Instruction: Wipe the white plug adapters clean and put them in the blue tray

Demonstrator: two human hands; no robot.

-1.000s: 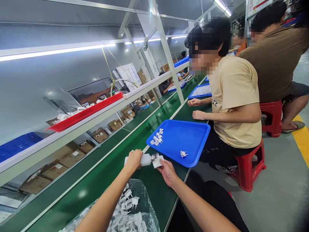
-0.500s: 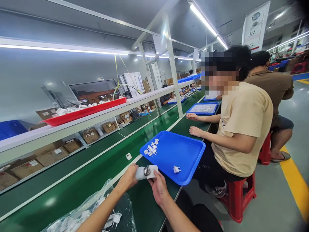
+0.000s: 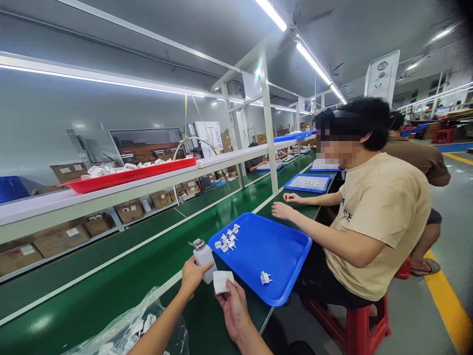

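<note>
My left hand [image 3: 192, 277] is wrapped round a small white bottle [image 3: 203, 255] with a metal pump top, held upright just above the green bench. My right hand [image 3: 232, 309] pinches a folded white cloth pad [image 3: 222, 281] right beside the bottle, the two now a little apart. In front of both hands lies a blue tray [image 3: 281, 256]. It holds a cluster of several small white plug parts [image 3: 226, 240] at its far left and one lone plug part [image 3: 265, 278] near its front edge.
A clear plastic bag of white plug parts [image 3: 129, 330] lies at my lower left. A person in a beige shirt [image 3: 377, 222] sits on a red stool to the right, hands on the green conveyor bench [image 3: 111, 276]. A red tray [image 3: 125, 176] rests on the overhead shelf.
The bottle has gone from lying sideways against the cloth to upright in my left hand. The cloth has come away from its top. The camera has tilted up and the view has shifted.
</note>
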